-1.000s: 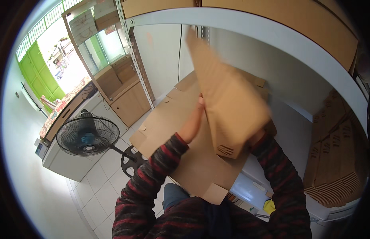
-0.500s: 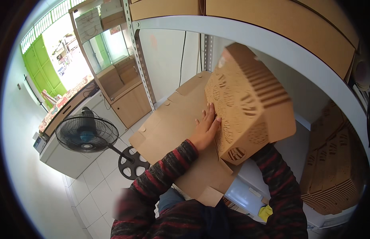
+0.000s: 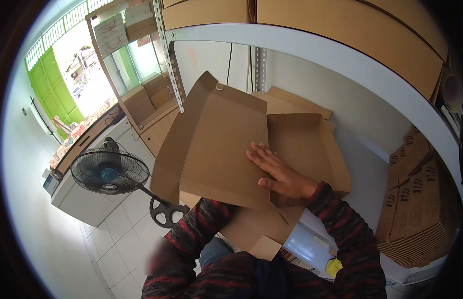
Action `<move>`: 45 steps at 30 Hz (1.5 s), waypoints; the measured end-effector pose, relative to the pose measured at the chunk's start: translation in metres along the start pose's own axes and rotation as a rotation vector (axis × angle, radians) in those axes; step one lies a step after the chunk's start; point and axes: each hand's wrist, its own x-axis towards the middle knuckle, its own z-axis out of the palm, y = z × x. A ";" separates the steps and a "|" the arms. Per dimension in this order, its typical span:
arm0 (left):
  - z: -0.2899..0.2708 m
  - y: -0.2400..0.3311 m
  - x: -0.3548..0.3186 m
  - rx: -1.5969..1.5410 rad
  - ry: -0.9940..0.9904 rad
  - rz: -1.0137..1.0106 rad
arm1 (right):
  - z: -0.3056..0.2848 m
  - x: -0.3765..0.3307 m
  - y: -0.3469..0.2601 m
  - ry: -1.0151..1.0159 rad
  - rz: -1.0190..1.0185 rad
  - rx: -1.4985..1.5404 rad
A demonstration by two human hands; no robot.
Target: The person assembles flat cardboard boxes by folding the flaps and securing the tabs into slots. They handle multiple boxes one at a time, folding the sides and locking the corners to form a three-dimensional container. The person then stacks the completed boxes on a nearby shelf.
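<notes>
A brown cardboard box (image 3: 226,144) is opened out in front of me, its plain inside facing up. Its lid panel leans to the left with a side flap raised, and the tray part (image 3: 301,144) with low walls lies to the right. My right hand (image 3: 283,177) rests flat on the lid near the fold, fingers stretched out. My left hand is hidden beneath the lid; only its striped sleeve (image 3: 206,219) shows, reaching under the lower edge. Under the box lie flat cardboard sheets (image 3: 264,224).
At right stands a stack of folded printed boxes (image 3: 415,204). A grey shelf beam (image 3: 311,37) crosses above, with large cartons (image 3: 341,25) over it. To the left are a black standing fan (image 3: 109,169) and a white counter (image 3: 87,199). A translucent blue container (image 3: 311,244) sits near my body.
The box has gone from closed, printed side showing, to opened out with its lid swung left. My right hand came from behind it onto the lid; my left hand went underneath.
</notes>
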 end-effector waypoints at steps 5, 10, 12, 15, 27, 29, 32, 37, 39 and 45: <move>0.006 0.015 -0.028 -0.069 -0.020 -0.069 | -0.005 -0.001 0.006 0.015 -0.030 0.042; 0.013 0.039 -0.079 0.289 -0.147 -0.112 | -0.006 -0.002 0.005 0.036 -0.037 0.195; 0.022 0.023 -0.095 0.679 0.081 0.253 | -0.006 -0.002 0.003 0.065 -0.035 0.195; 0.047 0.029 -0.087 0.823 0.620 0.545 | -0.013 -0.004 -0.001 0.127 -0.020 0.227; 0.058 0.048 -0.071 1.665 0.459 0.921 | -0.072 -0.080 -0.045 -0.253 0.324 -0.164; 0.060 0.051 -0.063 1.686 0.312 0.937 | -0.059 -0.080 -0.039 -0.227 0.357 -0.180; 0.065 0.052 -0.056 1.663 0.124 0.990 | -0.050 -0.075 -0.035 -0.138 0.345 -0.144; 0.061 0.064 -0.037 1.573 0.028 0.641 | -0.047 -0.074 -0.029 0.006 0.254 -0.167; 0.060 0.067 -0.030 1.496 0.080 0.512 | -0.050 -0.071 -0.028 -0.002 0.258 -0.143; 0.052 0.065 -0.019 1.297 0.130 0.340 | -0.046 -0.069 -0.011 0.029 0.252 -0.013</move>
